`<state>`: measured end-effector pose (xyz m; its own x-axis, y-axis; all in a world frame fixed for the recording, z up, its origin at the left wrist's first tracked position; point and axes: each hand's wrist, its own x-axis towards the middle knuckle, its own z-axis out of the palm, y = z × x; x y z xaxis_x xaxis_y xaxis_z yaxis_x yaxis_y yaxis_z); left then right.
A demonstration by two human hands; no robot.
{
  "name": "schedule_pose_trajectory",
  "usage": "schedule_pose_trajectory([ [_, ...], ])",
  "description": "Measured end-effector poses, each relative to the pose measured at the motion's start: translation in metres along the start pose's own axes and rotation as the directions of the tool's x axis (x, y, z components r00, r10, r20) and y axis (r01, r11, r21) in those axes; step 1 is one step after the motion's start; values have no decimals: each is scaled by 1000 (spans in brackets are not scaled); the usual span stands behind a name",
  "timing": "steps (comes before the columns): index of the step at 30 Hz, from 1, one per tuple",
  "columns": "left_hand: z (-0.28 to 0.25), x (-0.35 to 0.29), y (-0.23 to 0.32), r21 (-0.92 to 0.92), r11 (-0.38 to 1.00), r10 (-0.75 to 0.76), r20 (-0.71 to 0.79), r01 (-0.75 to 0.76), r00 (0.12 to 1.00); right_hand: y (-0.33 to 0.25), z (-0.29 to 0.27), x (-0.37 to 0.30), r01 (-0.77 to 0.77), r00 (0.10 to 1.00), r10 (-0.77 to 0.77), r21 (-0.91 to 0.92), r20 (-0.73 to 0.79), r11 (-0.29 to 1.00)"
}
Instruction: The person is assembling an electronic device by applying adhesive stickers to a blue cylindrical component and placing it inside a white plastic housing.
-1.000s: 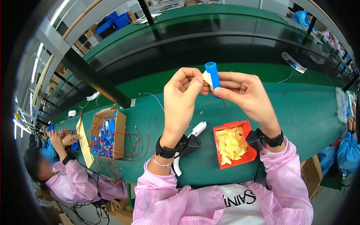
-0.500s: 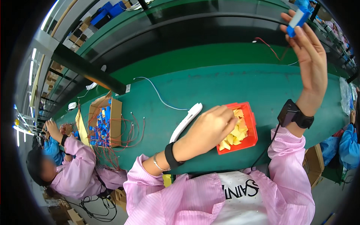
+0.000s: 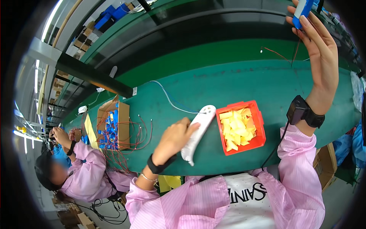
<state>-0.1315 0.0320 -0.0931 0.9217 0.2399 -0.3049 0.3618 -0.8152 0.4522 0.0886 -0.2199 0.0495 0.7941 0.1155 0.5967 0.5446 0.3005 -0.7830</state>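
My right hand (image 3: 320,49) is raised at the upper right, its fingers and thumb around a blue wire-tailed pack (image 3: 299,17) with a white label, partly cut off by the picture's top edge. A thin red and dark lead (image 3: 277,54) hangs from the pack to a small white plug. My left hand (image 3: 173,139) has curled fingers and lies at the left edge of a long white curved device (image 3: 199,135), its thumb overlapping that edge. Whatever the left fingers hold is hidden. Right of the device, a red tray (image 3: 260,131) holds yellow paper slips (image 3: 238,128).
A cardboard box (image 3: 124,129) of blue packs with tangled red wires (image 3: 139,133) stands on the green bench (image 3: 164,107). A pale cable (image 3: 167,95) runs from the white device. A dark post (image 3: 95,76) crosses at left. A co-worker in pink (image 3: 85,171) sits at left.
My left hand has left the yellow slips in the red tray and moved left to the white device. The right hand has risen slightly with the blue pack. The view has shifted a little.
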Motion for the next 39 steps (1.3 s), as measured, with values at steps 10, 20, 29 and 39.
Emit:
schedule_pose_trajectory([
  [10, 3, 39, 15, -872, 487, -28, -80, -56, 996, 14, -18, 7, -72, 988, 69, 18, 137, 997],
  [20, -72, 81, 93, -950, -64, 194, -312, -306, 930, -1, 31, -32, -260, 918, 215, 95, 332, 961],
  [29, -74, 84, 143, -885, -208, 149, -450, -417, 881, 16, 63, -50, -170, 912, 244, -237, 330, 957],
  [39, -67, 87, 149, -834, -195, 49, -534, -516, 844, 15, 62, -49, -125, 903, 241, -317, 357, 940],
])
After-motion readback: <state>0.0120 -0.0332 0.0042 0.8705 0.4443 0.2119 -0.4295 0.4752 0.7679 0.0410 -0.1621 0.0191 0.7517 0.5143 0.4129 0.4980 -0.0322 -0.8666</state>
